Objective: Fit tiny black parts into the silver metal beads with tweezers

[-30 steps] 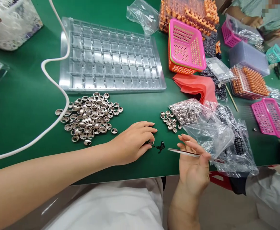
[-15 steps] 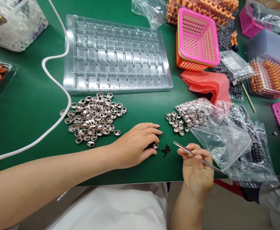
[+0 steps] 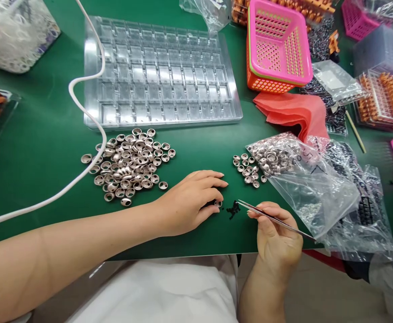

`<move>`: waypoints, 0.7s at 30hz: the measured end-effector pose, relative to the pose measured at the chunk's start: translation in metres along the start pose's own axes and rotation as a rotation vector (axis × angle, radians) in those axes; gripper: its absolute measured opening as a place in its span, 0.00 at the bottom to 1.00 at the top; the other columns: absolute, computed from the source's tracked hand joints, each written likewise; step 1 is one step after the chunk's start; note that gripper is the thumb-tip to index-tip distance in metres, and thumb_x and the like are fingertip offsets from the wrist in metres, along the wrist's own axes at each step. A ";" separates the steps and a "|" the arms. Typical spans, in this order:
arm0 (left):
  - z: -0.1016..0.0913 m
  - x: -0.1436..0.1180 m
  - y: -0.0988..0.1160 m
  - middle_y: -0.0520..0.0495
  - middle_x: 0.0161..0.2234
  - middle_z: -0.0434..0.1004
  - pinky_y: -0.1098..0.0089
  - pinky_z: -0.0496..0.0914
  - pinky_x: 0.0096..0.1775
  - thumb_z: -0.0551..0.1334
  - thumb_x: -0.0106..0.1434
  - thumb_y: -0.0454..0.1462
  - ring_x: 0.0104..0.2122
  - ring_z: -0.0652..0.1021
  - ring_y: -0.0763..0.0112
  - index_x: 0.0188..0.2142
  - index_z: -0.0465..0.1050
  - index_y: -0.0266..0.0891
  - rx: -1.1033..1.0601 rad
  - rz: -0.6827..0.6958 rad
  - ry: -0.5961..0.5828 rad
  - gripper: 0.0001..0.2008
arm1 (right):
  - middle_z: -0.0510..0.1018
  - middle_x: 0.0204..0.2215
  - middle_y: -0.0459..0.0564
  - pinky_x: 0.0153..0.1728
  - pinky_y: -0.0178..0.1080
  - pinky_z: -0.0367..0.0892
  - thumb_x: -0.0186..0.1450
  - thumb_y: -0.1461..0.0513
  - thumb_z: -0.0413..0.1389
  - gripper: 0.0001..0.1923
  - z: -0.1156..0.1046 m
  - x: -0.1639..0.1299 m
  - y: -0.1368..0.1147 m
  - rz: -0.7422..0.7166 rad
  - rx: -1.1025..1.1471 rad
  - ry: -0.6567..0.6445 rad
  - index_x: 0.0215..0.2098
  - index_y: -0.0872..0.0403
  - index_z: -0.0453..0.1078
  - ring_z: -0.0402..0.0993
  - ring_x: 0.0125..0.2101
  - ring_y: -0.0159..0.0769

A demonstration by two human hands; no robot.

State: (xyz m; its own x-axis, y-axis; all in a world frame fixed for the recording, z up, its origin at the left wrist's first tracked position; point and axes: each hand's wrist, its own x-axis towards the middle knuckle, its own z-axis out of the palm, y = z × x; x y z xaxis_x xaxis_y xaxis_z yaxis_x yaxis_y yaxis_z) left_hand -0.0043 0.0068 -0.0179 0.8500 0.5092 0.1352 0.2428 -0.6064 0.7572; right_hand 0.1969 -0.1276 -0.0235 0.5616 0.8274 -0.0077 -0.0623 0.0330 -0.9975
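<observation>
My left hand [image 3: 196, 202] rests on the green table, its thumb and index finger closed about a small silver metal ring [image 3: 218, 203]; the other fingers stretch over the table. Tweezers [image 3: 267, 215] are pinched in my right hand [image 3: 279, 231]. Their tips reach the right edge of a little heap of tiny black parts [image 3: 232, 210], just right of the ring. Whether they grip one of these parts is too small to tell. A large pile of similar silver rings [image 3: 129, 163] lies left of my left hand, and a smaller group of silver pieces [image 3: 249, 170] lies beyond the black parts.
A clear compartment tray [image 3: 163, 76] lies at the back, with a white cable [image 3: 73, 89] crossing its left side. Stacked baskets [image 3: 279, 45], a red cloth [image 3: 294, 112] and plastic bags of parts [image 3: 311, 188] fill the right. A filled container [image 3: 21, 40] stands far left.
My right hand has brought the tweezers' tips left and slightly down to the black parts. My left hand stays in place at the silver ring. The view has shifted slightly.
</observation>
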 end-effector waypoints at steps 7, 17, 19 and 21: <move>-0.001 -0.001 0.001 0.42 0.56 0.78 0.50 0.67 0.62 0.64 0.68 0.33 0.63 0.70 0.54 0.40 0.77 0.38 0.002 -0.010 -0.013 0.03 | 0.84 0.38 0.47 0.29 0.40 0.81 0.63 0.67 0.63 0.09 0.002 -0.002 0.000 -0.071 0.017 -0.031 0.40 0.49 0.78 0.83 0.31 0.36; -0.002 -0.001 0.002 0.42 0.56 0.77 0.49 0.67 0.63 0.67 0.66 0.35 0.64 0.70 0.53 0.38 0.76 0.38 0.031 -0.023 -0.022 0.03 | 0.86 0.37 0.48 0.25 0.36 0.78 0.64 0.65 0.64 0.05 0.007 -0.003 -0.002 -0.070 0.016 -0.018 0.39 0.50 0.77 0.84 0.29 0.37; -0.001 -0.001 0.003 0.41 0.56 0.77 0.49 0.67 0.63 0.69 0.65 0.36 0.64 0.70 0.53 0.37 0.75 0.38 0.038 -0.024 -0.022 0.05 | 0.86 0.36 0.48 0.25 0.35 0.77 0.64 0.65 0.64 0.05 0.007 -0.003 -0.002 -0.064 0.013 -0.014 0.39 0.50 0.77 0.84 0.29 0.36; -0.001 -0.001 0.003 0.40 0.56 0.77 0.50 0.67 0.64 0.71 0.63 0.38 0.64 0.70 0.52 0.37 0.74 0.37 0.041 -0.020 -0.023 0.08 | 0.86 0.36 0.48 0.25 0.35 0.77 0.64 0.65 0.64 0.05 0.007 -0.004 -0.002 -0.059 0.010 -0.011 0.39 0.50 0.77 0.84 0.28 0.36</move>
State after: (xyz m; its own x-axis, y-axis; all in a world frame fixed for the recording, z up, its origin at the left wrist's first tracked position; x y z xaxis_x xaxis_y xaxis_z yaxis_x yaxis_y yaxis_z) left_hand -0.0048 0.0053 -0.0148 0.8553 0.5073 0.1053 0.2780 -0.6208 0.7330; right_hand 0.1891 -0.1268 -0.0212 0.5558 0.8297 0.0522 -0.0374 0.0877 -0.9954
